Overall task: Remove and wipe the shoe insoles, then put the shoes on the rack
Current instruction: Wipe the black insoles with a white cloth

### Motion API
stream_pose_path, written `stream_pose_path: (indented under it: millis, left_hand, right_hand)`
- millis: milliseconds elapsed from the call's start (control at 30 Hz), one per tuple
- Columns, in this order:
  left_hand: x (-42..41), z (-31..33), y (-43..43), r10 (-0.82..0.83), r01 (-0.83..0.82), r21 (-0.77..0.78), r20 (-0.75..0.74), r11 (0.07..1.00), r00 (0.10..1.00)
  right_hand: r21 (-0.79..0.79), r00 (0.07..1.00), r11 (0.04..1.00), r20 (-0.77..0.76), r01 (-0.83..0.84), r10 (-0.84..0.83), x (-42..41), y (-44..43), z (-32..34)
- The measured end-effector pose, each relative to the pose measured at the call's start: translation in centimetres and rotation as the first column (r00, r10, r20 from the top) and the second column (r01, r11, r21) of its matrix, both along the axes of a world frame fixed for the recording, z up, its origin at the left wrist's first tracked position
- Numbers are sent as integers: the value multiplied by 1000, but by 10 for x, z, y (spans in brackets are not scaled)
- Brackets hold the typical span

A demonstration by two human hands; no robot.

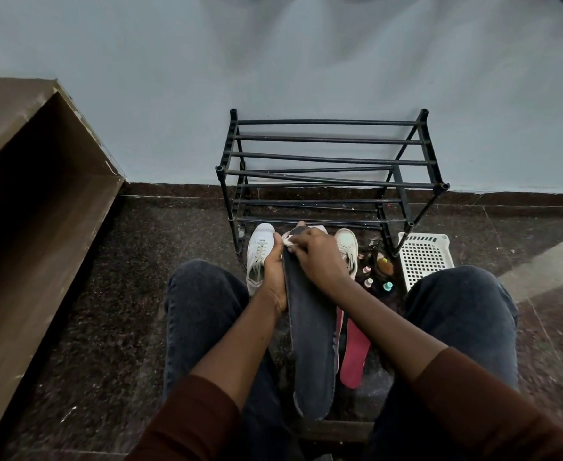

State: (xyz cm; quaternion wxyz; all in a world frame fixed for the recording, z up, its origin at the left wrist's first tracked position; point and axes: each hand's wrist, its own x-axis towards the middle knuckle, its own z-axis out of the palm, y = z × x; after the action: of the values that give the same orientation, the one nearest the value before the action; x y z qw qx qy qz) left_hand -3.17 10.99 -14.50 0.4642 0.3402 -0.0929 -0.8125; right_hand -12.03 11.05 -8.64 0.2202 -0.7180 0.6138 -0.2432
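The black shoe rack [330,168] stands against the wall with its bars bare; the top ones look uneven, so a shoe set carelessly across them could tip through. On the dark floor in front of it sit two white shoes [259,254], one on each side of the hands, toes toward the rack.

Between the knees the person holds a long dark insole [311,341], its heel end hanging down toward the lap. The left hand [275,271] grips its left edge near the toe, fingers curled round it. The right hand [320,257] presses a small pale cloth [288,242] onto the toe end, fingers bent over it. Held at one end only, the insole may buckle under hard wiping or slip free.

A pink insole [355,351] lies on the floor just right of it (easily trodden on). Small bottles [378,277] beside the white basket [425,257] could be knocked over.
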Motion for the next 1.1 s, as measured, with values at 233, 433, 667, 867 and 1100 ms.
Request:
stream_pose_path:
  millis: [233,433,667,867,1100]
  left_hand:
    - [-4,2,3,-19,23,-49,74,999,997]
    - [0,-2,1,-60,64,-33,130,997,990]
    - [-2,-2,0,-24,27,-22,130,999,991]
    - [-6,-2,0,61,-47,-71,212,996,975]
    - [-4,6,4,-42,51,-55,148,997,988]
  right_hand:
    - [-93,999,995,-39,32,-36,-9,-6,-6]
    - [-73,965,964,-24,257,-259,-15,-14,-8]
    - [-49,999,999,32,6,-4,-7,0,-12]
    - [-143,998,988,-2,-57,57,-6,-1,-17]
    - [-224,997,971,6,81,-82,-16,-19,-21]
